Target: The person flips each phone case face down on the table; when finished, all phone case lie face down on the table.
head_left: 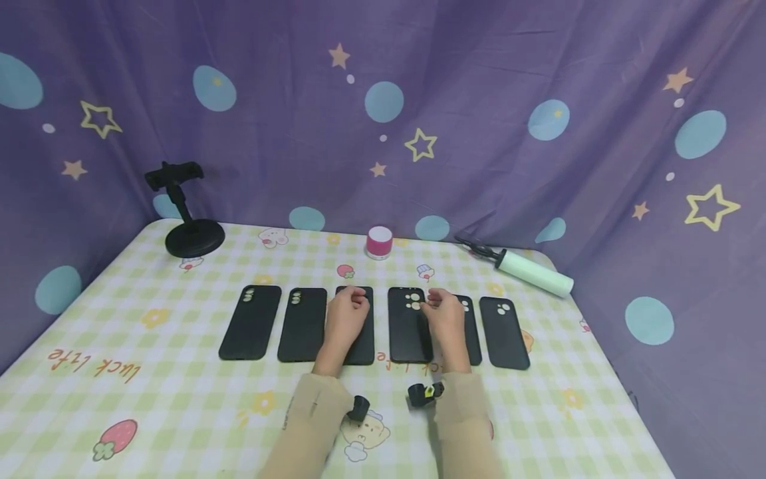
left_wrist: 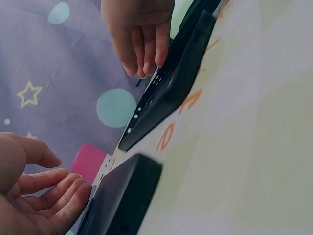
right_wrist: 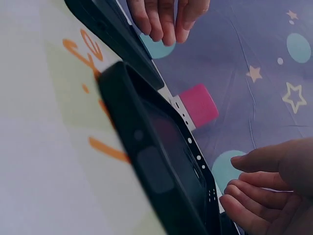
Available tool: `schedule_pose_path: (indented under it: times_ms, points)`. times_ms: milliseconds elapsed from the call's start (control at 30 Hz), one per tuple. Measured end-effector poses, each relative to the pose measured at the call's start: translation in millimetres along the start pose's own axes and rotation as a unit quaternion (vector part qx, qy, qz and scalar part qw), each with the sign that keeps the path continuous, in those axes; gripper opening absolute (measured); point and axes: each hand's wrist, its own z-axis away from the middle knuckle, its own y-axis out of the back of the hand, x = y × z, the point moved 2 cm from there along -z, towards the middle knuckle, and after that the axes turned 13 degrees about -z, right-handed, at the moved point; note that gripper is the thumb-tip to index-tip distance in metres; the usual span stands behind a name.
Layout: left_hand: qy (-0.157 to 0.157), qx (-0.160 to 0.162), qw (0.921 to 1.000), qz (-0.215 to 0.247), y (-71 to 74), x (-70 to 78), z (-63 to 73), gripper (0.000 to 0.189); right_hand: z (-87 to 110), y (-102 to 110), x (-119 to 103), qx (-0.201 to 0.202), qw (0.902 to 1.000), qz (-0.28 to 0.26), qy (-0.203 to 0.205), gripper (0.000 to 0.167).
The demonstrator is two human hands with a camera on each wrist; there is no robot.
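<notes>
Several black phone cases lie in a row on the table. My left hand (head_left: 346, 319) is over the third case from the left (head_left: 363, 346), hiding part of it. In the left wrist view its fingers (left_wrist: 63, 205) are loosely bent beside the case's edge and hold nothing. My right hand (head_left: 447, 324) is between the fourth case (head_left: 407, 342), which has a cluster of camera holes, and the fifth case (head_left: 474, 342), partly covering the fifth. The right wrist view shows its relaxed fingers (right_wrist: 254, 196) beside the fourth case's raised rim (right_wrist: 146, 142), with nothing gripped.
Two more cases (head_left: 250, 326) (head_left: 302, 329) lie to the left and one case (head_left: 505, 336) at the far right. Behind stand a black phone stand (head_left: 194, 237), a pink-and-white cylinder (head_left: 380, 245) and a pale green hand pump (head_left: 534, 273). A purple curtain (head_left: 479, 166) hangs behind the checked tablecloth (head_left: 197, 412).
</notes>
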Motion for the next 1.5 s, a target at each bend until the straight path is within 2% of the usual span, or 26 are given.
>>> schedule_pose_path:
  times_ms: [167, 367, 567, 733, 867, 1300, 1500]
  points:
    - [0.006, -0.005, 0.9999, 0.013, -7.7, 5.7, 3.4, 0.018, -1.1, 1, 3, 0.001, 0.9997, 0.02, -0.015, 0.029]
    - [0.005, -0.01, 0.9998, 0.017, -15.4, 12.0, 7.8, 0.018, -0.7, 0, 5, -0.001, 0.9991, 0.039, -0.014, 0.026]
    - [0.001, -0.061, 0.9981, -0.008, -21.2, 19.6, 12.5, 0.024, 0.8, -1, 6, -0.002, 0.9992, 0.039, -0.007, 0.023]
    - [-0.011, -0.119, 0.9918, -0.045, -25.7, 25.9, 15.9, 0.029, 1.5, -2, 8, 0.001, 0.9987, 0.05, 0.006, 0.021]
    - [-0.011, -0.144, 0.9876, -0.062, -29.1, 28.4, 17.2, 0.031, 1.7, -3, 8, 0.006, 0.9981, 0.059, 0.018, 0.019]
    - [-0.021, -0.132, 0.9906, -0.03, -29.9, 28.3, 18.0, 0.035, 1.6, -1, 6, 0.0, 0.9978, 0.065, 0.015, 0.016]
    - [0.003, -0.124, 0.9923, -0.003, -31.3, 26.3, 17.2, 0.041, 0.6, -1, 7, -0.002, 0.9984, 0.054, 0.013, 0.016]
